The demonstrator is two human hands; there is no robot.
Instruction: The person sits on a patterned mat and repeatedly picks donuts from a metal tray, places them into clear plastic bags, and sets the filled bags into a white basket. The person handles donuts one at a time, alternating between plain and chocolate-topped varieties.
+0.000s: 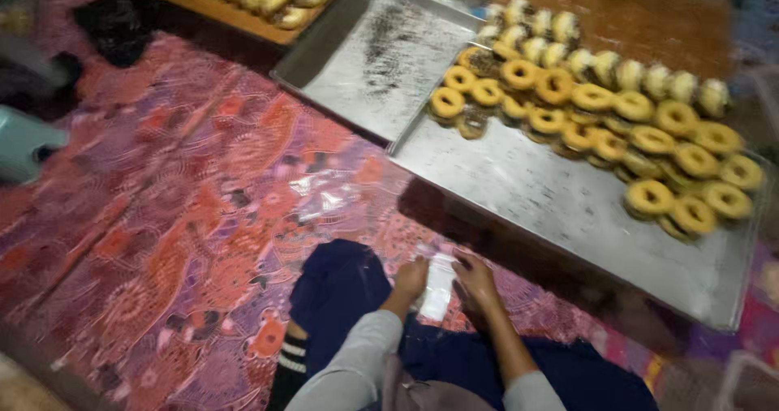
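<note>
One clear plastic bag (438, 285), left hand (411, 279), right hand (475, 281), two metal trays (568, 208)

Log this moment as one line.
left hand: on clear plastic bag | right hand: on bag | metal tray: ring-shaped yellow cookies

Head camera, looking steeply down from above

It faces forward over the person's lap onto the patterned floor mat (187, 216), near the hands, with the metal baking tray (568, 208) of ring-shaped cookies (617, 127) slanting across the upper right.
</note>
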